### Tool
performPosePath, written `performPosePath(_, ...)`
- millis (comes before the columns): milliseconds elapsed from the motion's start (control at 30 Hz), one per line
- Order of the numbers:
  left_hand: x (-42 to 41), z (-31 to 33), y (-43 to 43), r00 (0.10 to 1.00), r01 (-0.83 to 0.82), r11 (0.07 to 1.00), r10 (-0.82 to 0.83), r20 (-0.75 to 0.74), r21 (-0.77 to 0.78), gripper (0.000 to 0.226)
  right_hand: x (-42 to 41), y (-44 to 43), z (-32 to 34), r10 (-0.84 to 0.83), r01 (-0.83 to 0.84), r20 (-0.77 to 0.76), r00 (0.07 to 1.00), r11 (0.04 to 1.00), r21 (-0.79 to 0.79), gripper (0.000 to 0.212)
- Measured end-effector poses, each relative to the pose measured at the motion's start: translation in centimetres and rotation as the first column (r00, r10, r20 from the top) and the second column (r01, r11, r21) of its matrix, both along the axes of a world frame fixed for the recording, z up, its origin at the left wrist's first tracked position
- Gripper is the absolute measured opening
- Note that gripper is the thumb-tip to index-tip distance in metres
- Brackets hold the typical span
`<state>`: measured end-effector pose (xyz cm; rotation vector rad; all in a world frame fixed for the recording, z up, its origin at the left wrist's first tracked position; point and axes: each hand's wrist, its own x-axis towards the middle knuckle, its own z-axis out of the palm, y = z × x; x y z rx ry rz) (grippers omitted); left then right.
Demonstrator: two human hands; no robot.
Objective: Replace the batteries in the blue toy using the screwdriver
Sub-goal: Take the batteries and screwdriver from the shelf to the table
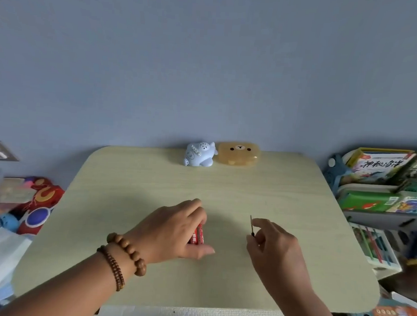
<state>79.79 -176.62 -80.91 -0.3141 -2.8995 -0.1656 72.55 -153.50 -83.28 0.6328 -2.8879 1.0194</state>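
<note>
On the near left of the desk point(320, 224), the left hand point(170, 230) lies low over a pair of red batteries point(198, 235). Its fingers curl over them from above and the thumb sits on the desk beside them, so it appears to grip them. Beaded bracelets point(125, 257) ring that wrist.

At the far edge, near the middle, the blue toy point(199, 153) sits against the wall, touching or just beside a tan bear-faced case point(238, 153). Both are well apart from the hands, and the toy is untouched.

To the right, the small screwdriver point(251, 226) points up and away, pinched at its dark handle by the fingertips of the right hand point(275, 246), which is raised a little above the desk.

This looks like the gathering step: the fresh cells and the tool are in hand, and the toy is not yet opened. The next move probably calls for freeing the left hand, bringing the toy near, and turning it over to find the cover screw. The underside is hidden here.
</note>
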Motion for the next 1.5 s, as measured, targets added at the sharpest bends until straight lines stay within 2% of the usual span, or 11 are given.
performPosePath(200, -1.6, -2.4, -2.0, 0.999, 0.011, 0.999, -0.012, -0.045, -0.030, 0.056, -0.9, -0.4, -1.3, 0.033, -0.034, -0.030, 0.999, 0.999, -0.005, 0.023)
performPosePath(333, -1.8, -3.9, -2.5, 0.998, 0.061, 0.996, -0.062, -0.014, -0.069, 0.060, -1.1, -0.7, -0.7, 0.044, -0.044, 0.025, 0.999, 0.999, 0.009, 0.025)
performPosePath(633, -1.6, -4.8, -2.7, 0.993, 0.104, 0.994, -0.101, 0.068, -0.041, 0.063, -2.5, -1.3, -1.7, 0.085, -0.083, -0.074, 0.994, 0.996, 0.038, 0.022)
performPosePath(767, -1.3, -5.0, -2.4, 0.994, 0.090, 0.995, -0.086, 0.070, -0.046, 0.067, -2.5, -1.0, -2.6, 0.107, -0.102, -0.181, 0.978, 0.994, 0.035, 0.021)
performPosePath(967, -0.4, -5.5, -1.9, 0.997, 0.071, 0.994, -0.070, 0.019, -0.084, 0.071, -1.4, -0.6, -3.8, 0.083, -0.089, -0.228, 0.970, 0.996, -0.016, 0.023)
performPosePath(1200, 0.8, -5.6, -1.5, 0.999, 0.036, 0.994, -0.038, -0.022, -0.099, 0.067, -0.4, -0.7, -4.5, 0.047, -0.068, -0.241, 0.969, 0.995, -0.080, 0.011)
performPosePath(1500, 1.3, -5.6, -1.4, 0.999, -0.012, 0.999, 0.011, -0.032, -0.037, 0.064, 0.0, -0.5, -4.8, 0.038, -0.071, -0.297, 0.954, 0.992, -0.101, 0.010)
